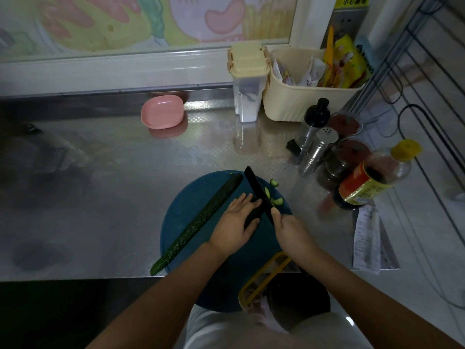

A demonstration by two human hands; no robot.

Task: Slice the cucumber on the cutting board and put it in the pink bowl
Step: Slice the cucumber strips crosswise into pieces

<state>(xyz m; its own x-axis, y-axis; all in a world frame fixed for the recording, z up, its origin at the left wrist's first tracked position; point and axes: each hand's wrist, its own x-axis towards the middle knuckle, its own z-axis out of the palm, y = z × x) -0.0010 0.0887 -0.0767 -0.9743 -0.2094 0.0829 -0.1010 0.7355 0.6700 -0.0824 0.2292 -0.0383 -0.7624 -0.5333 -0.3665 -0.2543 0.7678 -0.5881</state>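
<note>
A round blue cutting board (186, 210) lies at the counter's front edge. A long dark cucumber half (201, 220) runs across it diagonally. My left hand (236, 222) holds down a second cucumber piece (253, 215), thumb curled beside it. My right hand (289, 230) grips a black knife (256, 190), whose blade stands on that piece just past my left fingertips. Several cut slices (273, 195) lie to the right of the blade. The pink bowl (162, 112) sits at the back of the counter, with nothing visible in it.
A clear container with a cream lid (247, 81) and a cream basket (302, 96) stand at the back right. Shakers, jars and a yellow-capped bottle (372, 177) crowd the right side. A paper slip (366, 238) lies near the counter's right edge.
</note>
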